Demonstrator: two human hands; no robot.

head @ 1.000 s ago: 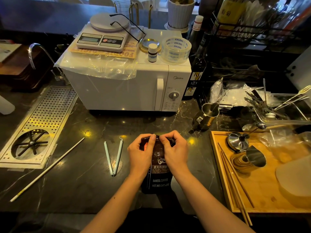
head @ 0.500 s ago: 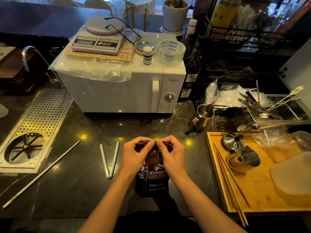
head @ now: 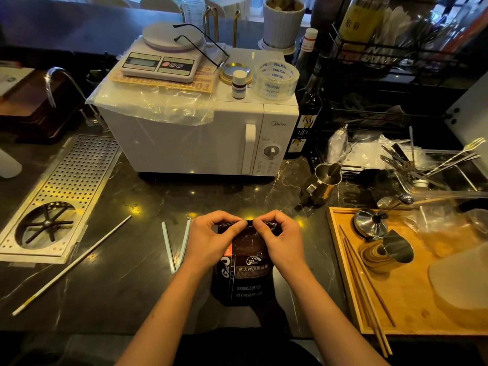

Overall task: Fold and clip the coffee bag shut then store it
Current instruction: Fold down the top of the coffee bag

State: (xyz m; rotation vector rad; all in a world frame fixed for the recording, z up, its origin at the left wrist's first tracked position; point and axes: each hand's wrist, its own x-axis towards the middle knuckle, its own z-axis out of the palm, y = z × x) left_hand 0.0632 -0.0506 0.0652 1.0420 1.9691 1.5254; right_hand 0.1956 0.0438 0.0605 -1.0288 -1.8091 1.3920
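A dark coffee bag [head: 247, 278] with white lettering stands on the black marble counter, near its front edge. My left hand [head: 211, 240] and my right hand [head: 281, 243] both pinch the bag's top edge, thumbs and fingers pressed on the folded strip. The hands hide the bag's upper corners. A pale green sealing clip [head: 177, 244], hinged open in a V, lies flat on the counter just left of my left hand.
A white microwave [head: 200, 138] with a scale on top stands behind the bag. A perforated drip tray [head: 63, 191] and a long white rod [head: 71, 265] lie left. A steel pitcher [head: 323, 182] and a wooden tray [head: 406, 307] with chopsticks sit right.
Both hands stay pinched on the bag's top. The fold at the top looks flatter and tighter. The view has shifted slightly, so everything sits a little higher in the picture.
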